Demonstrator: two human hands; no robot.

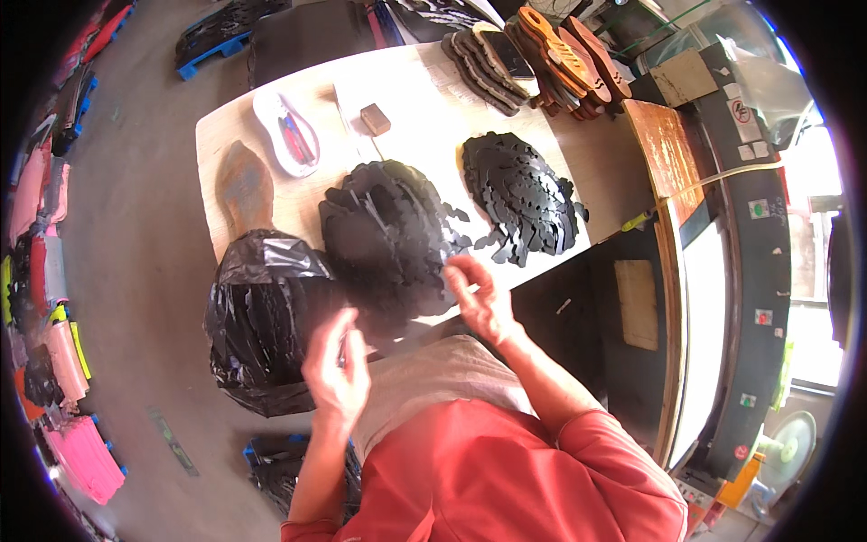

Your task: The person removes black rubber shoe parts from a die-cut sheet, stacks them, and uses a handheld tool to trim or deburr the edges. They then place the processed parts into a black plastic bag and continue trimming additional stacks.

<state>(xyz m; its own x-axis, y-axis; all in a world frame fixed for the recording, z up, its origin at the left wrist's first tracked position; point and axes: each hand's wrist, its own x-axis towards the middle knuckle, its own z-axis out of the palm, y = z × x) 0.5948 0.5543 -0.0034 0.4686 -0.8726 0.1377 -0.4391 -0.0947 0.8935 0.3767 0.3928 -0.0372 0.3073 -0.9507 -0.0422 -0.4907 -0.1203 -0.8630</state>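
Observation:
A heaped pile of flat black pieces with jagged edges [384,226] lies at the table's near edge, in front of me. My left hand [336,366] hovers between this pile and a black plastic bag [262,330]; its fingers are stretched, slightly blurred, and nothing shows in them. At the pile's right near edge is my right hand [485,303], thumb and forefinger apart, holding nothing visible. Whether its fingertips touch the pieces I cannot tell. The bag hangs at the table's left front corner and bulges with dark contents. Farther right lies a second pile of similar black pieces [524,194].
On the pale table [312,208] are a brown sole-shaped piece [244,185], a white sole-shaped tray [271,113] with red and blue tools, and a small brown block [375,119]. Stacked soles [560,54] and a phone [510,52] are at the far right. A grey machine [754,244] stands right.

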